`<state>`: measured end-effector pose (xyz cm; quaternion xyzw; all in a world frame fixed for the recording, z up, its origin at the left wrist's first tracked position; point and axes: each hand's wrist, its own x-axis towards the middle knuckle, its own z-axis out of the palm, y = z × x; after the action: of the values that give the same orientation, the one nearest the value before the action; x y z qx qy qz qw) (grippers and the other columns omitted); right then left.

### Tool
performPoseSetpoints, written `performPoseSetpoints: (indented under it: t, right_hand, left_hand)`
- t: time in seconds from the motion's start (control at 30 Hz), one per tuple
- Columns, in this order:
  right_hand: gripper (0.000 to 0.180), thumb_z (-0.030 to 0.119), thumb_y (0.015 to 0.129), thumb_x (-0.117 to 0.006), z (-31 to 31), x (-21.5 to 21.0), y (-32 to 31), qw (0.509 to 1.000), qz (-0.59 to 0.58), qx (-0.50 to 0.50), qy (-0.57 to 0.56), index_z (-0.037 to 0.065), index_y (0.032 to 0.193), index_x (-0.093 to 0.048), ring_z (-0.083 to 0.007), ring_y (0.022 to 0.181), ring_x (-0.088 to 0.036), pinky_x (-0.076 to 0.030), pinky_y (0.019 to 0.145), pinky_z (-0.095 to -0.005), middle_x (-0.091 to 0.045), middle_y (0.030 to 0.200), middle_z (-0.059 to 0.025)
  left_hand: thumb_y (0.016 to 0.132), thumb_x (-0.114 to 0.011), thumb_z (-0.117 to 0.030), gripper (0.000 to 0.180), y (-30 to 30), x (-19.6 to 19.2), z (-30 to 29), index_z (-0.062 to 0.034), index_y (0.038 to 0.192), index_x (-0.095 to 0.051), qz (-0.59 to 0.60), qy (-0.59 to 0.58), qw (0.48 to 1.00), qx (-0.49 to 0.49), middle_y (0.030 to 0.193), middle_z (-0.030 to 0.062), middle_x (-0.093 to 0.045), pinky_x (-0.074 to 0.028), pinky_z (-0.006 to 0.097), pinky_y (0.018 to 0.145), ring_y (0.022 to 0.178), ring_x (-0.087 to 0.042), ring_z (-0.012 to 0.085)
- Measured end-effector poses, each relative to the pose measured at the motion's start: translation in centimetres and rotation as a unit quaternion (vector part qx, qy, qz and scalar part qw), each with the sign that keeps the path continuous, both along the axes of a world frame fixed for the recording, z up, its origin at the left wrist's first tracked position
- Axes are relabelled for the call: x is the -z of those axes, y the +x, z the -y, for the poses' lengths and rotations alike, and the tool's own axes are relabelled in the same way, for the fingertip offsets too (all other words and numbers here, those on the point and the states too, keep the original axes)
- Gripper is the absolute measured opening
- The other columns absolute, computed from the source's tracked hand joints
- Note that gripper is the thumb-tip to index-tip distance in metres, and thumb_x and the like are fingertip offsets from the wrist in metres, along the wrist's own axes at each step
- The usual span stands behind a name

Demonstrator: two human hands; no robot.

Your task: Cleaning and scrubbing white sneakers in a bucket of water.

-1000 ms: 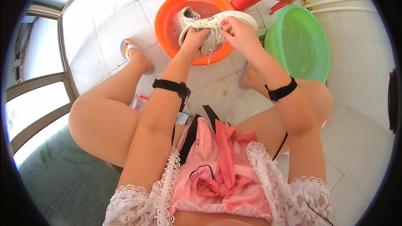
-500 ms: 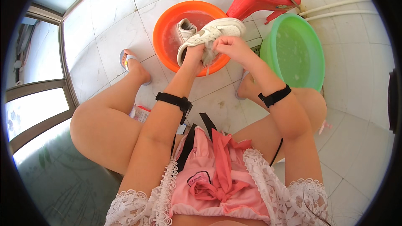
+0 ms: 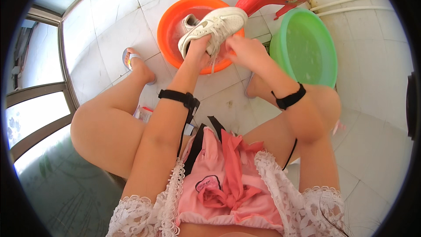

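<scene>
One pale sneaker (image 3: 209, 24) is held over the orange basin (image 3: 162, 39) at upper centre while a second sneaker (image 3: 190, 22) lies inside, so work looks unfinished, the left hand (image 3: 199, 49) clamped at the held shoe's opening, the right hand (image 3: 245, 52), fingers curled, near its laces (image 3: 216, 39), contact unclear.

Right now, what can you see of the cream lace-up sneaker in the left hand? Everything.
The cream lace-up sneaker is low-cut, with a leather-like upper, a grey-brown side patch and a pale sole edge. Its laces are threaded, one end dangling. It is held over the orange basin, toe pointing away and to the right, opening toward the wearer. The left hand grips it at the opening, fingers partly hidden. The right hand is beside the laces; contact is unclear.
</scene>
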<state>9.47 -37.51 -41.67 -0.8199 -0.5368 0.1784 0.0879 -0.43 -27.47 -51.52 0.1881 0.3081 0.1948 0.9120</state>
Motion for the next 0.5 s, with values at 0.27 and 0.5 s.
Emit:
performPoseSetpoints:
  t: [0.27, 0.5]
  right_hand:
    - [0.019, 0.028, 0.072, -0.062, 8.6, 2.9, -6.0, 0.73, -0.087, -0.402, -0.545, 0.021, 0.088, -0.068, -0.0175, 0.084, -0.059, -0.04, 0.076, -0.0363, -0.065, 0.089, -0.0031]
    - [0.015, 0.026, 0.07, -0.061, 17.6, 4.2, -9.2, 0.864, -0.126, -0.35, -0.34, 0.02, 0.084, -0.064, -0.0181, 0.089, -0.056, -0.031, 0.081, -0.0363, -0.062, 0.08, 0.0005]
  left_hand:
    - [0.085, -0.047, -0.001, 0.033, 0.6, 1.9, -2.0, 0.0018, 0.117, -0.041, 0.039, 0.025, 0.998, -0.052, 0.111, 0.0148, -0.051, -0.051, 0.041, 0.076, 0.094, -0.056, 0.0294]
    - [0.089, -0.041, -0.004, 0.03, 0.4, 2.2, -1.5, 0.0047, 0.118, -0.04, 0.079, 0.035, 0.996, -0.013, 0.119, 0.0143, -0.048, -0.046, 0.038, 0.088, 0.106, -0.052, 0.0276]
